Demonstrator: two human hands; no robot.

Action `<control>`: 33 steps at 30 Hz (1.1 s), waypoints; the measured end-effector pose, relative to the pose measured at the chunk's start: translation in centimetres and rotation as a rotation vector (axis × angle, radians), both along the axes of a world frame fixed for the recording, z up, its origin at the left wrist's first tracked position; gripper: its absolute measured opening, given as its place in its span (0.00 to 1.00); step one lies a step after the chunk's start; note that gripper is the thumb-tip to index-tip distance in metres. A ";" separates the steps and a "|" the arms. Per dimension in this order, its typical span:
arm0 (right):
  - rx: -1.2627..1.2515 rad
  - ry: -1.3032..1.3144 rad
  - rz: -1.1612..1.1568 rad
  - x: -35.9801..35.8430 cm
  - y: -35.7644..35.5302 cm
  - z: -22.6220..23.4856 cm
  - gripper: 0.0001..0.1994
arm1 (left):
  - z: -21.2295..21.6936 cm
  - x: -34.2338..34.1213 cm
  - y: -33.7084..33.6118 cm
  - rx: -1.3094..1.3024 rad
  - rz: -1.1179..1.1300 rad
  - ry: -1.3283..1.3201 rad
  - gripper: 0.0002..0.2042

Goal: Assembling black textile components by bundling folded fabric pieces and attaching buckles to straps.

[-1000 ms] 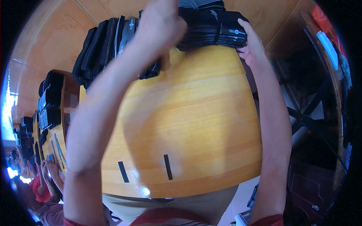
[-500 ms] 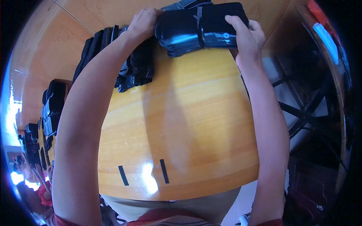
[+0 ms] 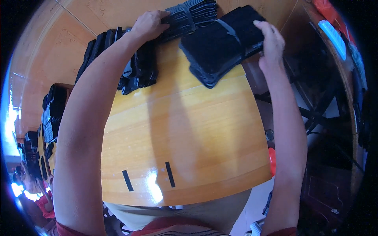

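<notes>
My right hand (image 3: 272,45) is closed on the right end of a thick banded bundle of black socks (image 3: 216,49), holding it tilted over the far right edge of the table. A pale strap runs round that bundle. My left hand (image 3: 149,24) is at the left end of a dark grey ribbed bundle of socks (image 3: 189,17), its fingers and thumb curled against it. This second bundle also has a band and lies at the far side, partly behind the black one. Just below my left wrist stand several black sock bundles (image 3: 143,69), partly hidden by my forearm.
Two short black strips (image 3: 170,174) mark the near part of the glossy wooden table (image 3: 197,145). More dark bundles (image 3: 53,112) stand at the left. Beyond the right edge are black metal legs (image 3: 321,110) and a surface with a light blue plastic piece (image 3: 334,39). Another person's arm (image 3: 47,196) shows at lower left.
The black bundle has swung down at its left end and shifted right with my right hand. My left hand has come off it and the grey ribbed bundle behind is uncovered.
</notes>
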State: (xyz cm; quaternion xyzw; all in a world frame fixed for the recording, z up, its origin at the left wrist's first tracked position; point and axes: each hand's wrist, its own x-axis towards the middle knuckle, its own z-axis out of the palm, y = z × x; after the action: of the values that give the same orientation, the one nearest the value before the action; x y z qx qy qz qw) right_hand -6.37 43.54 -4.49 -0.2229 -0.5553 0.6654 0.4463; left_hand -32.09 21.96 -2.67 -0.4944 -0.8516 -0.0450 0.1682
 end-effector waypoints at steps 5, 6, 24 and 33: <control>0.817 0.104 -0.133 2.1 -2.8 6.9 0.14 | -0.3 -1.7 -0.6 -0.017 -0.018 -0.050 0.24; 1.128 0.178 -0.243 2.0 -5.4 8.9 0.16 | -0.8 -2.3 -0.9 0.043 -0.065 -0.029 0.24; 1.860 -0.305 0.228 -0.3 -9.1 2.3 0.48 | -1.1 -2.0 -1.2 0.253 -0.126 -0.502 0.26; 1.858 -0.551 0.008 -1.5 -5.2 -0.6 0.41 | -0.7 -2.6 -1.7 0.203 -0.132 -0.577 0.25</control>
State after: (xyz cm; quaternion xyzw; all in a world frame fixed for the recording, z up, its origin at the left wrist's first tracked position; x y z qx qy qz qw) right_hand -7.86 38.37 -5.12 0.0722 -0.9456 -0.1127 0.2964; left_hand -34.74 20.25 -3.36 -0.4960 -0.8215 -0.2791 -0.0351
